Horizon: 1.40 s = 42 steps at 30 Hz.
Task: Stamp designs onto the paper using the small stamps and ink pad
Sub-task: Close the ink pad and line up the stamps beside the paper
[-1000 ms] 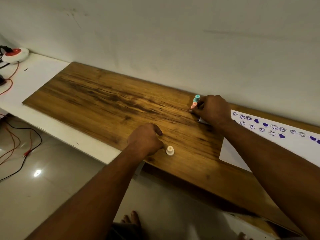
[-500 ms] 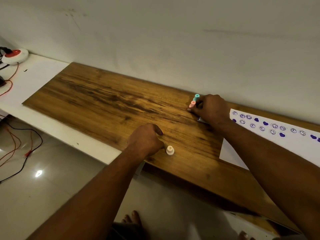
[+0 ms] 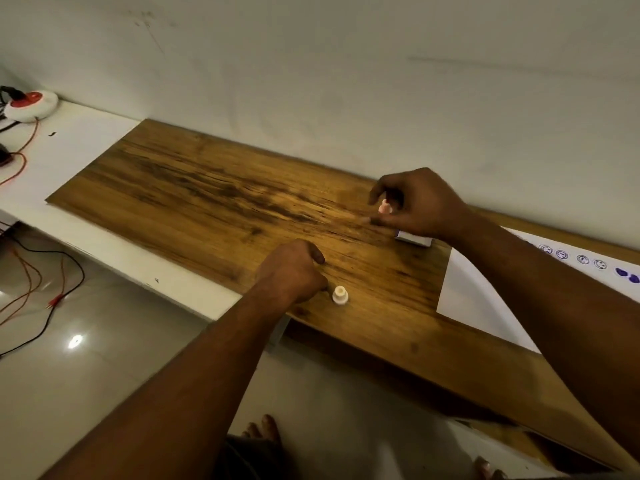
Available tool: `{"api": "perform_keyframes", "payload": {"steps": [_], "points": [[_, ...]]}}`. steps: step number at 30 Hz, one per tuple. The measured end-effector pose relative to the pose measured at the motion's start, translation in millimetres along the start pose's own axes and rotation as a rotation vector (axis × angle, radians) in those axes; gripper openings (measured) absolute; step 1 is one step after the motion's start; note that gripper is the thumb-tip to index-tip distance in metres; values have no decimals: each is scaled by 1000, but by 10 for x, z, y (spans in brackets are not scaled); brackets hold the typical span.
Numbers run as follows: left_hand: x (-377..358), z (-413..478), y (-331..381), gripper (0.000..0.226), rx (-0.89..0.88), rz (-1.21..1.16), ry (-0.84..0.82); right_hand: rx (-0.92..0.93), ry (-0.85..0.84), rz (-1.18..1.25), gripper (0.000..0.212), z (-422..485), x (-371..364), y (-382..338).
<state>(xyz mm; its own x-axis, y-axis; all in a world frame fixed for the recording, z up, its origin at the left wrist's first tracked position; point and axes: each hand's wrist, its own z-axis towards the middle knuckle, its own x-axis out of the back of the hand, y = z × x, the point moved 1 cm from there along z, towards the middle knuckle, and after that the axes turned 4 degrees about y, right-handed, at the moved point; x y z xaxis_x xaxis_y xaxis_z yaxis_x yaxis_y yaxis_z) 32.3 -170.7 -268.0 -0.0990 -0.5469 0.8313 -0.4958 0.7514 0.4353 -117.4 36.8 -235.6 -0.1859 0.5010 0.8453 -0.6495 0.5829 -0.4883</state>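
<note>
Well underway: paper (image 3: pixel 485 303) at desk (image 3: pixel 214 202) right already has a row of purple prints, lower part blank. Right hand (image 3: pixel 420 206) grips a pink stamp (image 3: pixel 384 206) above ink pad (image 3: pixel 414 239). Left hand (image 3: pixel 291 271) fisted, contents unclear, beside white stamp (image 3: pixel 340 295).

Left hand (image 3: pixel 292 271): closed in a loose fist, knuckles up, thumb tucked along the front, forearm extended from lower left. Right hand (image 3: pixel 420 204): raised, palm down, fingers (image 3: pixel 379 192) curled and spread forward, blurred; whether they grip anything cannot be determined. Right forearm enters from the right edge. Hands well apart.
</note>
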Motion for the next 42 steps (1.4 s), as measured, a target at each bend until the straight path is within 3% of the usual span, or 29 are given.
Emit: {"api": "perform_keyframes", "payload": {"steps": [3,5,9,15,20,23,42], "points": [[26,5,-5,52,-6,29,24,128,-383,11,57,-81,-161,-286],[32,7,-11,53,-19,48,34,156,-553,15,56,-146,-353,-407],[40,24,-44,52,-19,43,54,241,-641,-1,54,-247,-598,-528],[18,81,-91,52,-11,35,60,234,-528,-53,31,-285,-743,-448],[4,113,-129,53,-3,25,46,-47,-106,-187,33,-156,-731,-78],[-10,136,-143,54,0,14,42,-210,22,-204,37,-135,-711,109],[-52,161,-114,52,-5,20,41,-259,45,-270,45,-135,-589,258]]}}
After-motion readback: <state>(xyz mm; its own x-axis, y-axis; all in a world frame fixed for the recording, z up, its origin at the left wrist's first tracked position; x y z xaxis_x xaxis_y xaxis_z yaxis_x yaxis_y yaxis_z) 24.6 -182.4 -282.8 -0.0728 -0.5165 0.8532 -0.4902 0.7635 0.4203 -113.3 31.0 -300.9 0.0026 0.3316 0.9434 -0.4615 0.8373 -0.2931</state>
